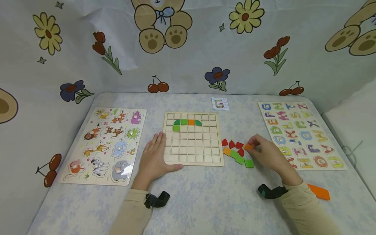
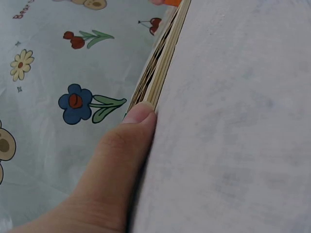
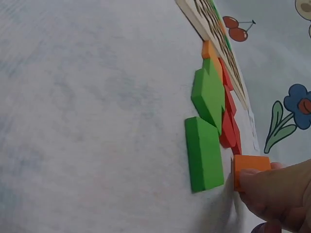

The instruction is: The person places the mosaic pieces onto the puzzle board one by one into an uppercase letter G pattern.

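A wooden grid board [image 1: 191, 156] lies in the middle, with green and orange pieces set in its upper cells. My left hand [image 1: 155, 160] rests at its lower left corner, fingers along the left side and thumb touching the front edge; the left wrist view shows the thumb [image 2: 116, 150] against that edge. Beside the board's right side, my right hand [image 1: 268, 155] pinches an orange square block [image 3: 250, 165] between thumb and fingers. Close by lie several red quarter-round pieces [image 1: 232, 144], green square blocks [image 3: 204, 155] and another orange square [image 1: 227, 151].
A small pattern card [image 1: 220, 103] lies behind the board. An animal puzzle board [image 1: 102, 147] is on the left, an alphabet puzzle board [image 1: 305, 137] on the right. Near the right sleeve sits a flat orange object [image 1: 320, 192], partly covered. A printed cloth [image 1: 188, 68] hangs behind the table.
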`<state>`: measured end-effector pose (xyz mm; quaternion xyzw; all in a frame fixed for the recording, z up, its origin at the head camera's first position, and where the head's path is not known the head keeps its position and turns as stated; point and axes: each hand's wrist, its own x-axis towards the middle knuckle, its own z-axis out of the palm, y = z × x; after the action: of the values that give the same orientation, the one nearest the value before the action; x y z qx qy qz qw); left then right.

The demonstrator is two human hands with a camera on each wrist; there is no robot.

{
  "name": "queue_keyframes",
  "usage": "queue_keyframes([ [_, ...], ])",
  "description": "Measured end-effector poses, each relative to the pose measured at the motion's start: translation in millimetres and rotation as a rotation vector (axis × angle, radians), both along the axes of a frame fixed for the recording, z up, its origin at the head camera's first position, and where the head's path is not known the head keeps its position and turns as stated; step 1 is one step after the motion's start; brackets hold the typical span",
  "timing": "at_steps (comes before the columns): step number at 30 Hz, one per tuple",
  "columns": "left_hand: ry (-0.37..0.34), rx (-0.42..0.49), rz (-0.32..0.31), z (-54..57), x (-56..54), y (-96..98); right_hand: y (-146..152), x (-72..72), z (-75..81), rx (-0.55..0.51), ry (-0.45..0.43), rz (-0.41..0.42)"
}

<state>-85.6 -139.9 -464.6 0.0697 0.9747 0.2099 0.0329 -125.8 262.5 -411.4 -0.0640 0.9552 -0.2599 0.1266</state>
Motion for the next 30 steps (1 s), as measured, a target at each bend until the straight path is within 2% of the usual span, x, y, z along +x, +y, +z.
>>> queue_keyframes([
  [5, 0.002, 0.003, 0.002, 0.4, -0.3, -1.5, -6.7, -11.6, 0.3, -0.075, 0.070, -0.012],
  [7, 0.003, 0.001, 0.004, 0.1, -0.5, -1.7, -17.1, -18.8, 0.6, -0.098, 0.067, -0.009],
  [15, 0.001, 0.010, 0.001, -0.8, -0.6, -0.3, -89.3, -41.5, -2.1, -0.216, 0.027, 0.077],
  [24, -0.017, -0.002, 0.001, 0.2, -0.8, 0.4, -173.9, -52.9, -9.4, -0.306, -0.029, 0.155],
  [30, -0.001, -0.014, -0.005, -1.9, -1.2, -0.7, -208.9, -56.0, -13.1, -0.321, 0.003, 0.206],
])
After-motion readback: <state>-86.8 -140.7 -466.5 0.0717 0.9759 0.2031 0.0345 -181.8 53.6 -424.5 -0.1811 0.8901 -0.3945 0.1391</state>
